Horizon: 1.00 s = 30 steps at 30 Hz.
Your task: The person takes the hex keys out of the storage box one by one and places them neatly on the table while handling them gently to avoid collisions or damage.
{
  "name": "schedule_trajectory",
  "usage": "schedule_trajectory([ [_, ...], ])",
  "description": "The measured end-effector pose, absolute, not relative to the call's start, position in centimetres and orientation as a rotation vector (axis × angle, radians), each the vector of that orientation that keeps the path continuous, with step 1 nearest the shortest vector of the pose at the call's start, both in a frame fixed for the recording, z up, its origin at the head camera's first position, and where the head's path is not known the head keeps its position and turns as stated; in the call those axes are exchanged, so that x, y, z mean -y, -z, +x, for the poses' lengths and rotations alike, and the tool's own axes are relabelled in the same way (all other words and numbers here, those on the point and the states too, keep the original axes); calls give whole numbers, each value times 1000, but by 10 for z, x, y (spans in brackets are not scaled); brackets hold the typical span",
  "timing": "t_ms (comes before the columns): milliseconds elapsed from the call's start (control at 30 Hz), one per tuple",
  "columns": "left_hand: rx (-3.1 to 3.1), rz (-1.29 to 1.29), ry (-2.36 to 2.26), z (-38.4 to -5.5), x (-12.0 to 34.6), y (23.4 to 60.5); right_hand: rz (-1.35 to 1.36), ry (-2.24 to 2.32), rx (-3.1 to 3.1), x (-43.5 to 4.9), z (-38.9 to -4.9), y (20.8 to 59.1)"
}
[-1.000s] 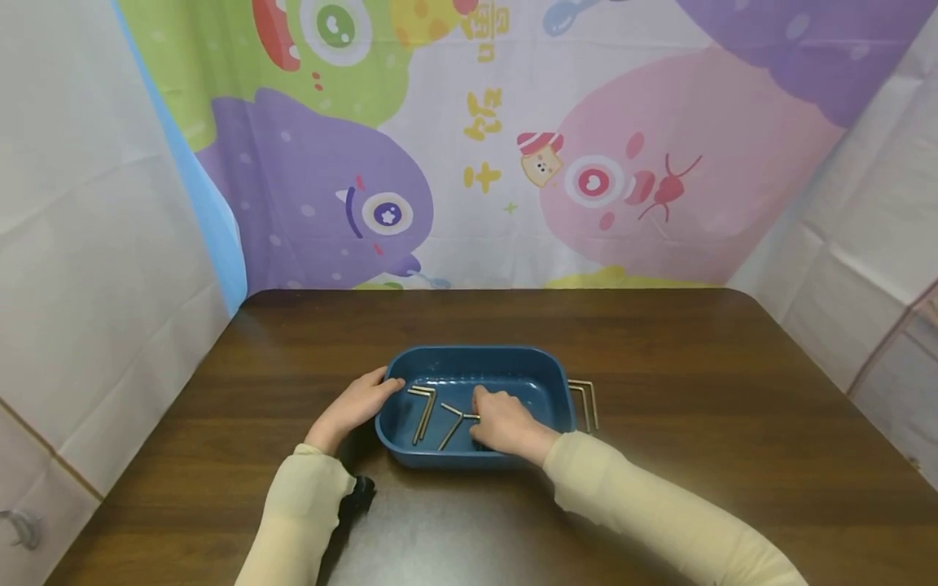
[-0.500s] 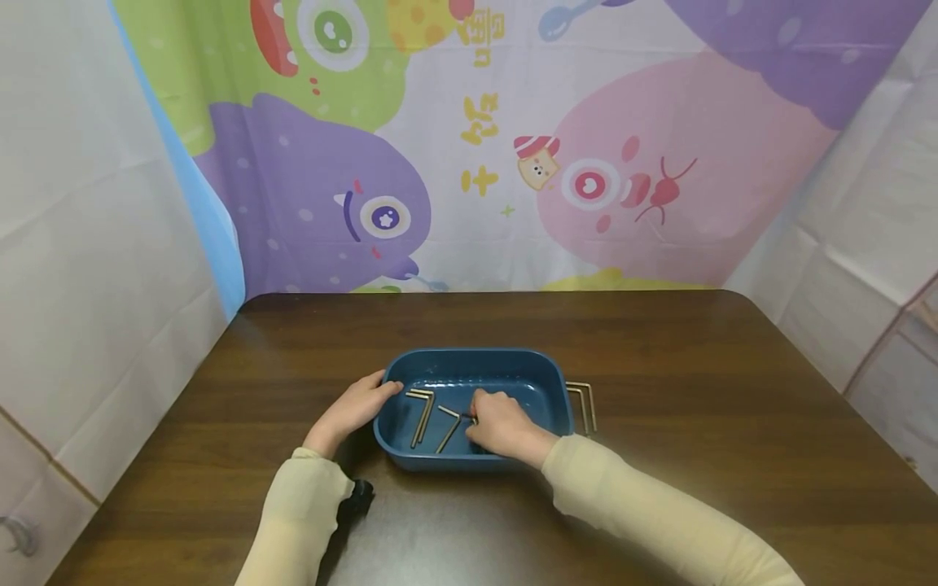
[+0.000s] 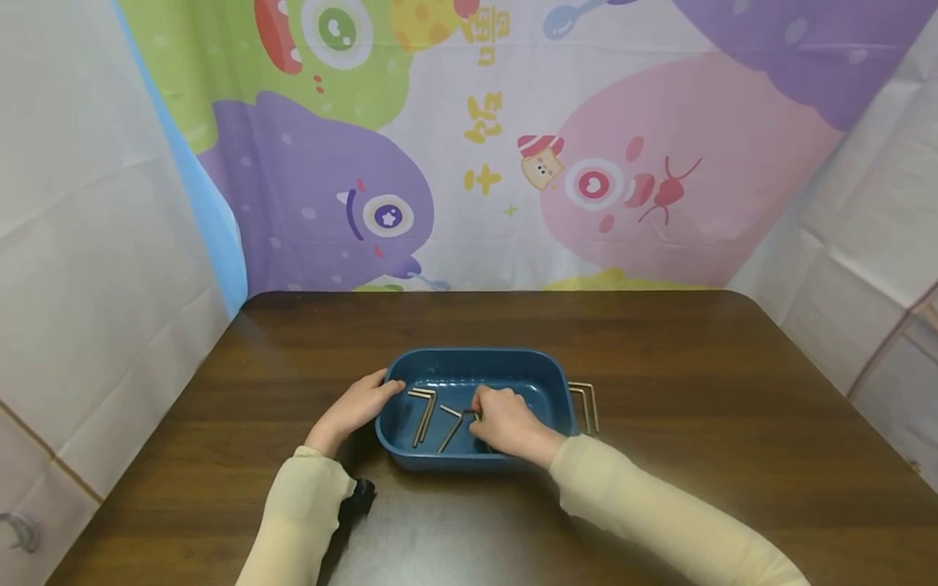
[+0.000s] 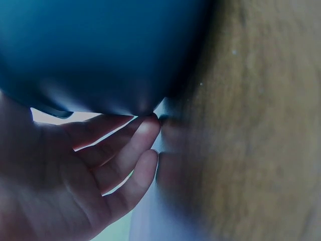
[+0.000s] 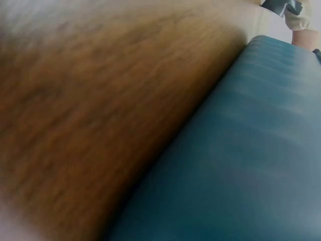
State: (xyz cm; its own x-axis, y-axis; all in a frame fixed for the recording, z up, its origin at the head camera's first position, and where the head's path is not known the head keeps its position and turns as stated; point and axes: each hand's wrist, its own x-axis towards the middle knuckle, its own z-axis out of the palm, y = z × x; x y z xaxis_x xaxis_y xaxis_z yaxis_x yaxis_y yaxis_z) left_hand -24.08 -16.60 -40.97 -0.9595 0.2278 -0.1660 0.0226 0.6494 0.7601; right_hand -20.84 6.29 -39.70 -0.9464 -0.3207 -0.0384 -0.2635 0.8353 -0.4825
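From here the left hand point(image 3: 357, 410) grips the blue tub point(image 3: 454, 464) at its left rim while the right hand point(image 3: 510, 422) pinches a bent rod point(image 3: 471, 413) inside, probably light, stiff, slick, best held mid-shank.

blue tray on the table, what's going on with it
A person is handling L-shaped hex keys in the blue tray. Their left hand holds its left end, thumb over the rim, while their right hand reaches inside and seems to pinch a key, mostly hidden. A pair of keys and a single key lie left of that hand; two more keys lie on the table outside.
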Motion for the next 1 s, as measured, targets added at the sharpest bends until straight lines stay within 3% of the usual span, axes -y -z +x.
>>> schedule_trajectory([
  [400,-2604,191,-1212,-239,166,413,-514,854,-2943,-74,-207,391],
  [1000,-2629,196,-1196,-241,165,409,-352,1004,-3005,-105,-217,360],
])
